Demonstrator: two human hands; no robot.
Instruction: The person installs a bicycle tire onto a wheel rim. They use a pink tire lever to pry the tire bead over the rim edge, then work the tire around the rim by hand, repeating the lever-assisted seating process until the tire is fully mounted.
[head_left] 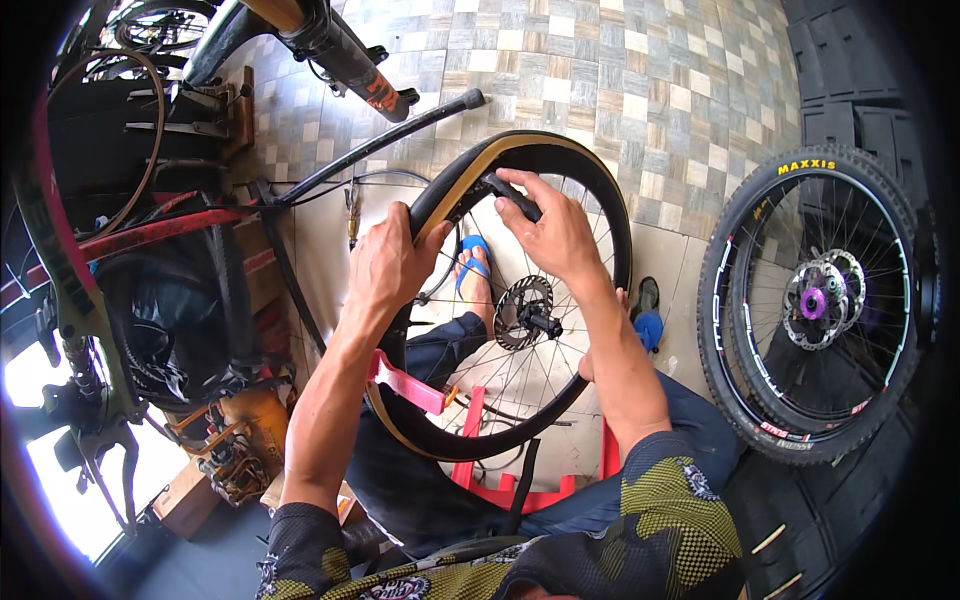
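A bicycle wheel (618,215) with a deep black rim, spokes and a disc rotor (524,312) leans between my legs. Its black tire with a tan sidewall (470,172) bulges away from the rim at the upper left. My left hand (388,258) is closed round the tire there, thumb toward the rim. My right hand (550,228) pinches a short black piece (512,197), possibly a tire lever, against the inner side of the rim; its inner end is hidden by my fingers.
Two wheels with knobby tires (722,250) stand at right. A red stool (540,497) and a pink plastic piece (410,383) show near the wheel's lower part. Bike frames and a red bar (150,235) crowd the left. A fork (345,70) hangs above the tiled floor (600,80).
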